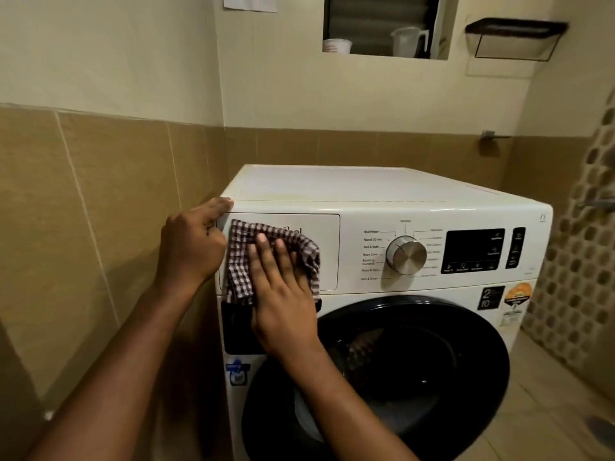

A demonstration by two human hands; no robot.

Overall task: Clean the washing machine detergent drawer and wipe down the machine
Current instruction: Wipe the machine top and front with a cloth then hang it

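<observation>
Machine: white front-loading washing machine [366,194], standing in a tiled corner close to the left wall; top panel bare.
Door: round dark glass door [432,361], appears swung open toward the camera (some fabric shows dimly in the drum).
Drawer: white rectangular detergent drawer front [327,251], upper left of the fascia, seated flush and closed. The front is being wiped; I judge the inside is either done or still to do, and the frame doesn't say which.
Cloth: brown-and-white checked cotton cloth [239,261], spread flat over the left part of the drawer front, lower edge hanging just past it.
Right hand: right hand [283,294] lies flat on the cloth, fingers straight, pressing it to the panel, not clutching.
Left hand: left hand [191,247] at the machine's top-left corner, forefinger touching the edge; whether it grips or only braces, cannot tell.
Dial: brushed-metal programme dial [406,255], right of the drawer, apart from the cloth.
Technique: even palm pressure, overlapping strokes, work the seam round the drawer, stop short of the dial.
</observation>
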